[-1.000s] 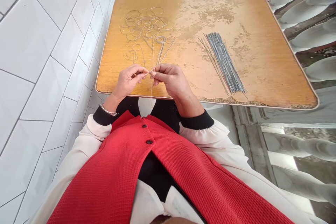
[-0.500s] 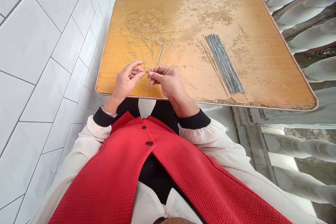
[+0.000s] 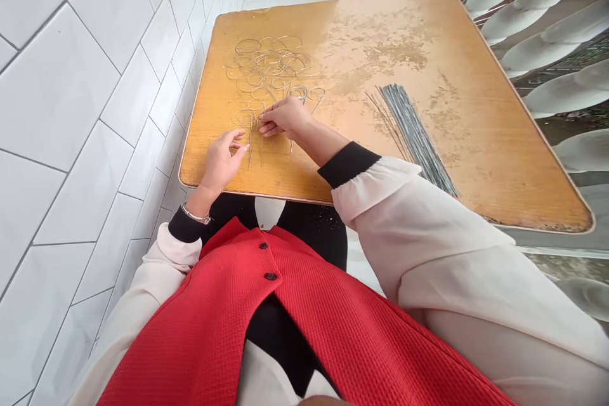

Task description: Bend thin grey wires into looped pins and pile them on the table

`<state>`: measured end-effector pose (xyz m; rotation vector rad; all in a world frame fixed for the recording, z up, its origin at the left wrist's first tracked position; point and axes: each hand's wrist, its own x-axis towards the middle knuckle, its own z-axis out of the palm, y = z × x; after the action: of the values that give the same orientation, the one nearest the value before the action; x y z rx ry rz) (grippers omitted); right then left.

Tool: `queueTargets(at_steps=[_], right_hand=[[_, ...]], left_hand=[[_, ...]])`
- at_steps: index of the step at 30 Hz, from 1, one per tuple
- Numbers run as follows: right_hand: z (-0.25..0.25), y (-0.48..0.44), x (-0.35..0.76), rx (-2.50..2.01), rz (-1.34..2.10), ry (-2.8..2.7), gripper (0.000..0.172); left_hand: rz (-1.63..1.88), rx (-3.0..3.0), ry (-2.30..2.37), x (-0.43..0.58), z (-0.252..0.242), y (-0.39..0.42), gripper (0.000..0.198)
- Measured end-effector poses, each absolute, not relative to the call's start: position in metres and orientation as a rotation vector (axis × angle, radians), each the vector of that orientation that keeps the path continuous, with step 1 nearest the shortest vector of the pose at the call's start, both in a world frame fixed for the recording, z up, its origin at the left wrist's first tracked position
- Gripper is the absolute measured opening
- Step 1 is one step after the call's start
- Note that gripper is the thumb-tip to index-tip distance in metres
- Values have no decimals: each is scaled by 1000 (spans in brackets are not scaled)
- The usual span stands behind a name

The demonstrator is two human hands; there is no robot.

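No text, label, brand, number or sign can be read on the wire loops (image 3: 271, 66), the table (image 3: 476, 139) or the red vest (image 3: 304, 311).
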<state>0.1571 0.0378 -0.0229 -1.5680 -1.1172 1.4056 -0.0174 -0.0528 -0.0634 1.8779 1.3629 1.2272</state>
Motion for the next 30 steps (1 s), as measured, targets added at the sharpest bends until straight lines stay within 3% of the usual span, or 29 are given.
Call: queueTargets(at_steps=[9,16,24,30], right_hand=[[-22,25,179,-1742,1164,-1453,26],[-24,-13,194,-1537,494,-2004,23],[-47,-63,188,-1165,123,-2445,35],[-52,-84,177,-1284,60,-2414,37]], left_hand=[[1206,1886,1316,-15,-61,-55,22],[1100,2162,1337,-16,-56,-58,21],[518,2530,1388,-5,-41,-62,40],[445,2555,1500,-7,-39,-68,39]])
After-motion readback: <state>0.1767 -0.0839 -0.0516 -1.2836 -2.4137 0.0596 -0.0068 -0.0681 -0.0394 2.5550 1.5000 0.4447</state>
